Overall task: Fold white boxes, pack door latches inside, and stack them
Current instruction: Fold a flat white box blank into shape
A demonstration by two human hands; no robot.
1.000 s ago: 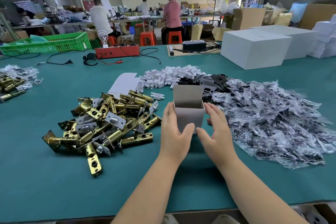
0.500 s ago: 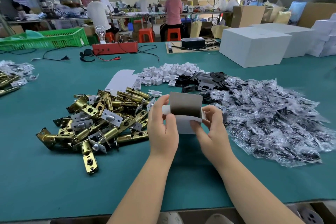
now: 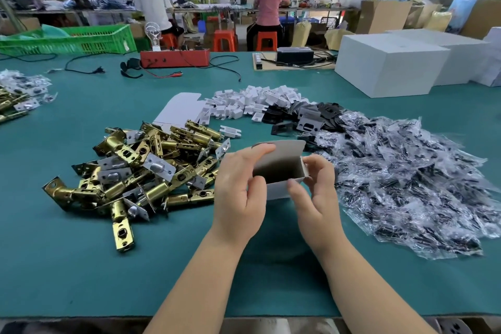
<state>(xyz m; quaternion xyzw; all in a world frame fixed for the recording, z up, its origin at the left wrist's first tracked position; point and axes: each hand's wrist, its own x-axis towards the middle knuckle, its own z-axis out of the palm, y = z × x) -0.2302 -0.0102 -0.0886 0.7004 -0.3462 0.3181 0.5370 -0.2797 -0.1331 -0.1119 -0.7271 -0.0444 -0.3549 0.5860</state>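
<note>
A small white cardboard box (image 3: pixel 280 168) is held just above the green table (image 3: pixel 81 266), its open side facing me with the lid flap standing up. My left hand (image 3: pixel 238 187) grips its left end, thumb on the front wall and fingers over the flap's edge. My right hand (image 3: pixel 315 187) pinches the right side flap. A pile of brass door latches (image 3: pixel 141 168) lies to the left of my hands. A flat unfolded box blank (image 3: pixel 180 110) rests behind that pile.
Clear bags of dark parts (image 3: pixel 406 179) spread to the right. Small white plastic pieces (image 3: pixel 252 103) and black plates (image 3: pixel 306 116) lie behind the box. Large white cartons (image 3: pixel 387 68) stand far right, a red device (image 3: pixel 174 58) and green crate (image 3: pixel 76 39) far back. People work beyond.
The box has turned from upright to lying on its side with the opening toward me. My left hand shifted onto its left end and my right hand moved to the right flap.
</note>
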